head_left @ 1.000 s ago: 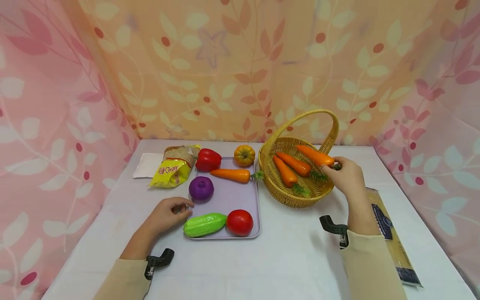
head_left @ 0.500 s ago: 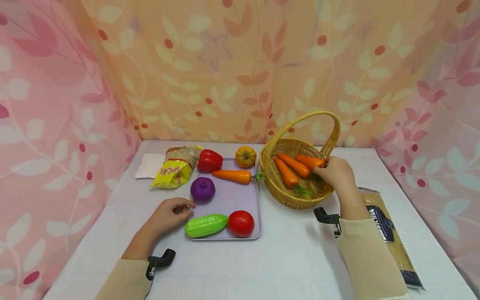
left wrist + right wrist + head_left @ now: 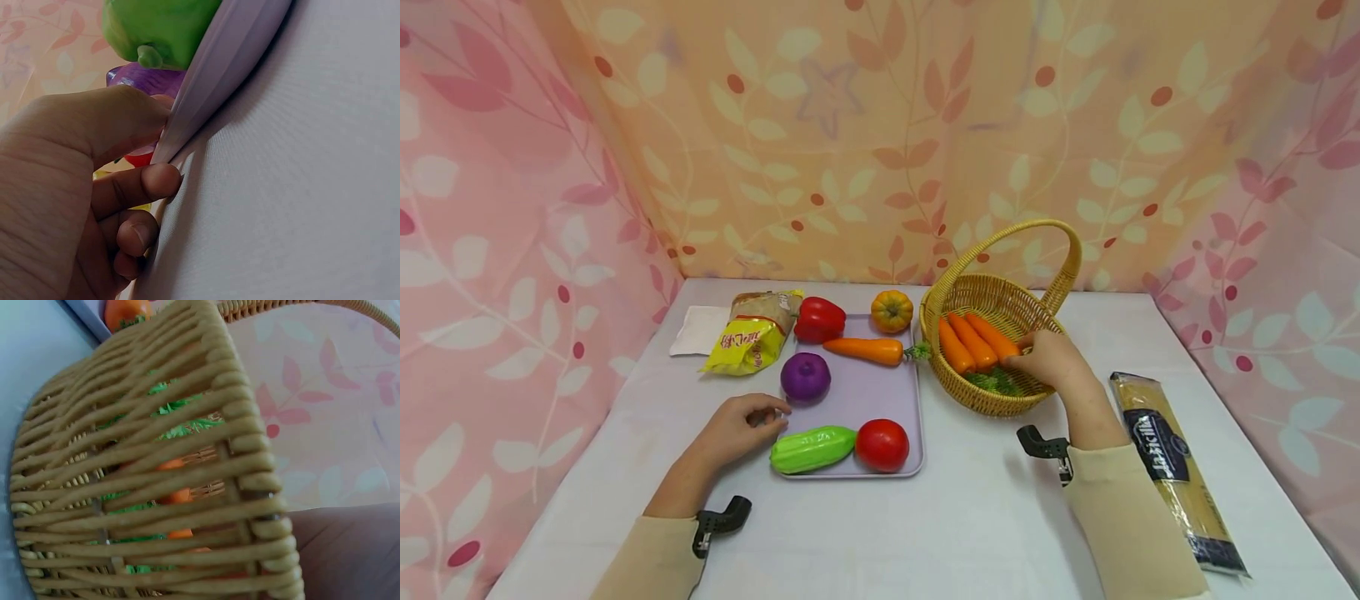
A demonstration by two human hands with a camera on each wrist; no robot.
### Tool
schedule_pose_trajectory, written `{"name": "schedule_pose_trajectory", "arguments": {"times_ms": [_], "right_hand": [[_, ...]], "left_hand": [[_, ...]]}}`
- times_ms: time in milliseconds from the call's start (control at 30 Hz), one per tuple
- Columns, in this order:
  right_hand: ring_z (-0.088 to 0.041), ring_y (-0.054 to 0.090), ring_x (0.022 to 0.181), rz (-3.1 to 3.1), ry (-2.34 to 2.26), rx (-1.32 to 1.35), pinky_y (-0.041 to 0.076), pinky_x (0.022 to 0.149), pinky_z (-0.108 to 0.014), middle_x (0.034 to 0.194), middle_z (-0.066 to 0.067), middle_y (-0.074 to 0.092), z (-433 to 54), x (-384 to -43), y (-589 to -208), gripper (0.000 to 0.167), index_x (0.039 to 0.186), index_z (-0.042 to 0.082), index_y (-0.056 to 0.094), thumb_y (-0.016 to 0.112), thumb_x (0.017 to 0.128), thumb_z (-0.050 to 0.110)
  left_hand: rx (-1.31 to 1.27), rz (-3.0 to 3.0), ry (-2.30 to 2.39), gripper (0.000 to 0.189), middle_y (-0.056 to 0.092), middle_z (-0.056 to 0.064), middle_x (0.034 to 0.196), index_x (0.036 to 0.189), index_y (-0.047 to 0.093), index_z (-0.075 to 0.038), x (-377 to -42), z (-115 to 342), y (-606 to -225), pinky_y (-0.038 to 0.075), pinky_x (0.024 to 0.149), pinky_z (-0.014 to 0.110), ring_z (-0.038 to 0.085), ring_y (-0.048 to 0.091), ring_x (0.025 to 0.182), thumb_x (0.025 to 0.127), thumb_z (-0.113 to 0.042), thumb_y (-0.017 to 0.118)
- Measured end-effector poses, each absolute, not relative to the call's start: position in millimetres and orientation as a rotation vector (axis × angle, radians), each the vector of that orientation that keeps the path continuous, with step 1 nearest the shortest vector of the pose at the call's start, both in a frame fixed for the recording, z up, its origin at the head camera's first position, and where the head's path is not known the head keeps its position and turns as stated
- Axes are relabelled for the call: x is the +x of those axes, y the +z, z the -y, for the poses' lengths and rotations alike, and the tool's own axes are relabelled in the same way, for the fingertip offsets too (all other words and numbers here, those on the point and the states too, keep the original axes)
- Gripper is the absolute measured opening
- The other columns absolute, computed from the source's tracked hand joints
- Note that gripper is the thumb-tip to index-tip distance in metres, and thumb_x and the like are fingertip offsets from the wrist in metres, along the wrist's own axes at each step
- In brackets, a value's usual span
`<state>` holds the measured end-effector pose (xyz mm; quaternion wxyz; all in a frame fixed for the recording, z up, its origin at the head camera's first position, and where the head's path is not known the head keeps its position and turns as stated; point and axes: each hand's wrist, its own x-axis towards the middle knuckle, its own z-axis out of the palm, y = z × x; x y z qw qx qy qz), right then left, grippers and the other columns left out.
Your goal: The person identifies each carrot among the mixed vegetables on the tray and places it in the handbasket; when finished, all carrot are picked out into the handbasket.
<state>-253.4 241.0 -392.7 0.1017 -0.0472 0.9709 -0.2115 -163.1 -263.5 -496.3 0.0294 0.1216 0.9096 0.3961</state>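
Note:
In the head view my right hand reaches over the right rim of a wicker basket. Its thumb and fingers pinch the stem end of an orange carrot, while two more carrots lie alongside, their green tops bunched below. Basket weave blocks most of that hand in the right wrist view. My left hand rests loosely curled at the left edge of a lilac tray. Up close, the thumb meets the tray rim and the index fingertip lies by its outer side.
On the tray are a green gourd-like vegetable, tomato, purple vegetable, red pepper, small pumpkin and another carrot. A yellow packet stands left; a pasta packet lies right.
My right hand has lowered its carrot into the basket and moved left. The carrots in there have shifted left, closer together. My left hand stays by the tray.

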Motion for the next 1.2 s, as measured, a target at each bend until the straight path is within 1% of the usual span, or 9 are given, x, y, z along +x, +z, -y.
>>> {"name": "schedule_pose_trajectory", "arguments": {"times_ms": [100,333,567,667,767,867,1067,1200], "right_hand": [[-0.046,0.059,0.114,-2.876,-0.637,-0.166,0.045,0.098,-0.059,0.121,-0.029,0.066,-240.5,-252.1,-393.2,0.053,0.125,-0.009,0.066,0.072,0.094,0.034],[-0.040,0.062,0.103,-2.964,-0.743,-0.189,0.049,0.091,-0.055,0.110,-0.024,0.068,-237.9,-243.6,-380.2,0.049,0.131,-0.008,0.062,0.069,0.098,0.026],[-0.036,0.057,0.099,-3.046,-0.902,-0.129,0.049,0.090,-0.053,0.113,-0.021,0.066,-233.6,-230.4,-358.8,0.048,0.135,-0.001,0.061,0.066,0.100,0.031],[-0.033,0.056,0.090,-3.095,-0.939,-0.133,0.049,0.081,-0.048,0.113,-0.018,0.067,-229.9,-225.0,-350.3,0.048,0.136,0.001,0.062,0.065,0.100,0.033],[-0.029,0.052,0.079,-3.137,-0.979,-0.160,0.044,0.070,-0.042,0.109,-0.014,0.067,-224.3,-219.0,-342.2,0.047,0.136,0.004,0.062,0.065,0.100,0.034],[-0.026,0.049,0.075,-3.163,-1.018,-0.196,0.041,0.063,-0.037,0.107,-0.011,0.066,-215.8,-211.4,-332.9,0.045,0.137,0.006,0.063,0.067,0.100,0.033],[-0.023,0.049,0.067,-3.195,-1.119,-0.340,0.040,0.054,-0.030,0.107,-0.007,0.066,-191.1,-196.3,-317.1,0.039,0.134,0.008,0.066,0.069,0.099,0.026],[-0.020,0.050,0.062,-3.218,-1.178,-0.520,0.041,0.053,-0.029,0.103,-0.006,0.067,-172.9,-187.8,-310.3,0.035,0.128,0.008,0.069,0.073,0.096,0.022]], "left_hand": [[0.377,-2.803,1.222,0.016,0.061,-0.005,0.084,0.109,0.077,-0.023,-163.4,263.5,-496.3,0.044,0.071,0.029,0.018,0.055,0.082,0.093,-0.023,0.077],[0.378,-2.800,1.223,0.016,0.061,-0.006,0.085,0.109,0.077,-0.023,-163.2,263.7,-496.9,0.044,0.071,0.029,0.018,0.054,0.082,0.093,-0.023,0.077],[0.391,-2.805,1.234,0.015,0.061,-0.006,0.084,0.109,0.077,-0.023,-162.9,263.4,-495.9,0.044,0.070,0.029,0.018,0.055,0.081,0.093,-0.022,0.077],[0.395,-2.803,1.236,0.016,0.061,-0.006,0.084,0.109,0.077,-0.023,-162.9,263.5,-495.4,0.045,0.070,0.029,0.018,0.055,0.082,0.093,-0.022,0.078],[0.393,-2.796,1.240,0.016,0.061,-0.006,0.084,0.109,0.077,-0.023,-163.1,263.5,-495.1,0.045,0.071,0.029,0.019,0.055,0.083,0.093,-0.022,0.078],[0.391,-2.790,1.241,0.016,0.061,-0.006,0.085,0.109,0.077,-0.023,-163.4,263.6,-495.3,0.045,0.071,0.029,0.019,0.055,0.083,0.093,-0.022,0.077],[0.399,-2.794,1.237,0.016,0.061,-0.006,0.085,0.109,0.077,-0.024,-164.2,264.2,-496.5,0.045,0.071,0.029,0.019,0.055,0.084,0.093,-0.023,0.078],[0.404,-2.794,1.233,0.016,0.061,-0.006,0.084,0.109,0.077,-0.024,-164.6,264.2,-496.8,0.045,0.071,0.029,0.019,0.055,0.083,0.093,-0.024,0.078]]}}
